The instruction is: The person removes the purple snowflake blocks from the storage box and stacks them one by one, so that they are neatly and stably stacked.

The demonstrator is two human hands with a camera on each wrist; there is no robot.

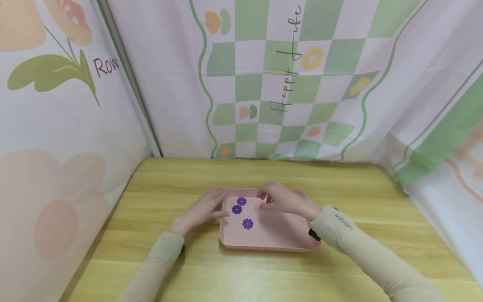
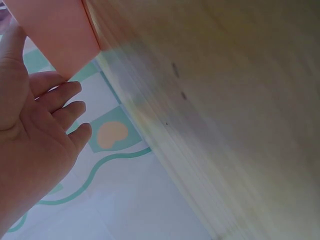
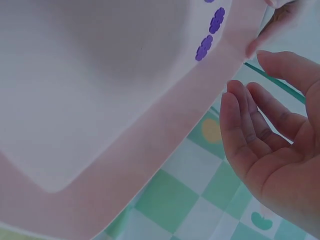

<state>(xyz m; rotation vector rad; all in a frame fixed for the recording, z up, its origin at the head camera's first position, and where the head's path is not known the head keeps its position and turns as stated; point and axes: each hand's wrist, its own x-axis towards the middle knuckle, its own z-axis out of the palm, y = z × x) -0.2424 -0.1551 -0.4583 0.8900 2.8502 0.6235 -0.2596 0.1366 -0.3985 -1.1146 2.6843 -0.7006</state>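
A shallow pink tray lies on the table, with three purple flower-shaped pieces inside its left half: one piece near the back, another just beside it, and a third closer to the front. My left hand rests at the tray's left side, fingers extended and thumb reaching over the rim; the left wrist view shows its fingers against the tray's outer wall. Above the tray hovers my right hand, fingers loosely bent. In the right wrist view, nothing shows between its thumb and fingertips.
The wooden table extends around the tray. A printed curtain with green checks hangs behind the table's far edge. Floral cloth covers the left side, and another cloth hangs on the right.
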